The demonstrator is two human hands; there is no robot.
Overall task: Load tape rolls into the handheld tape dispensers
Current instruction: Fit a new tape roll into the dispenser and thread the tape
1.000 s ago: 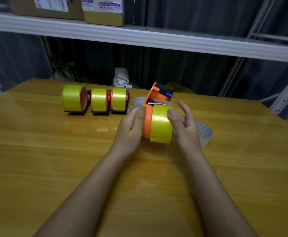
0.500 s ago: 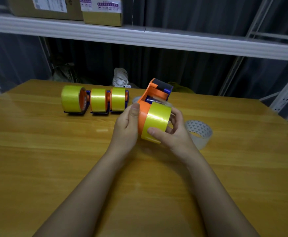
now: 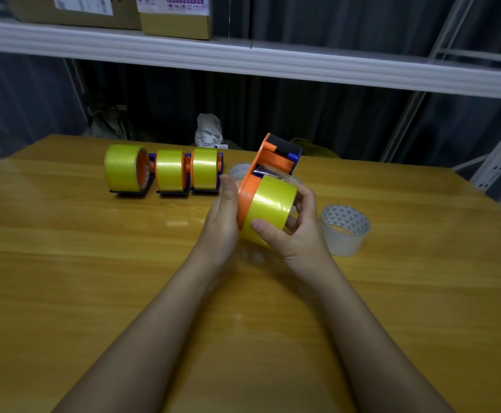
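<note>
Two hands meet over the middle of the tabletop (image 3: 64, 293), toward its far edge, working on an orange tape dispenser (image 3: 273, 162) that is tilted with its blue-and-black head pointing up and away. A yellow tape roll (image 3: 268, 208) sits against the dispenser's orange side plate at its lower end. The left hand (image 3: 221, 222) rests flat-sided against the outer face of that plate, thumb up along its rim and fingers hidden behind it, so how they lie cannot be told. The right hand (image 3: 295, 231) grips the yellow roll, thumb pressed on its near curved face and fingers curled around its open right end. Three more dispensers (image 3: 169, 171) already carrying yellow rolls stand in a row near the far edge, left of the hands, side by side and nearly touching. Just right of the right hand lies a clear tape roll (image 3: 344, 229) on its side, its core printed with small triangles. Another pale roll (image 3: 239, 170) shows partly behind the held dispenser, near the row's right end. Beyond the far edge a white shelf (image 3: 303, 67) crosses the view with cardboard boxes (image 3: 175, 16) on it, and a crumpled white bundle (image 3: 208, 133) lies underneath.
</note>
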